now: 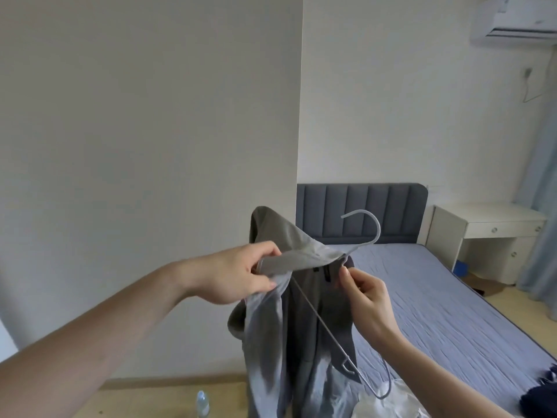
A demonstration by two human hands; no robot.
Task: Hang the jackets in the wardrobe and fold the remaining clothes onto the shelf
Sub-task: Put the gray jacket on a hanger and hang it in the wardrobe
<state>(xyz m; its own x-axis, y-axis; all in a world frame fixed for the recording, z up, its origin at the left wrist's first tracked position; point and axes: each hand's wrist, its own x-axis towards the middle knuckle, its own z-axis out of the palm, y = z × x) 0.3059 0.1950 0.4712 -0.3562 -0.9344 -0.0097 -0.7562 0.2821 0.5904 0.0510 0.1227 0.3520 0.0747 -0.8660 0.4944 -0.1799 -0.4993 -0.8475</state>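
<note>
I'm pinching jacket [289,300] shoulder over hanger [363,233] end in left hand [241,274] | right hand [363,292] fingers pinching collar beside hook | risk: far hanger arm, below right fingers, is hanging bare; jacket may be slipping off.

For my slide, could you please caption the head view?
Both hands fit a grey jacket onto a hanger beside the bed.

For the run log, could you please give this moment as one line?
stage: putting jacket on hanger | left hand: grips grey jacket shoulder over hanger end | right hand: pinches collar | hung: not yet
</note>
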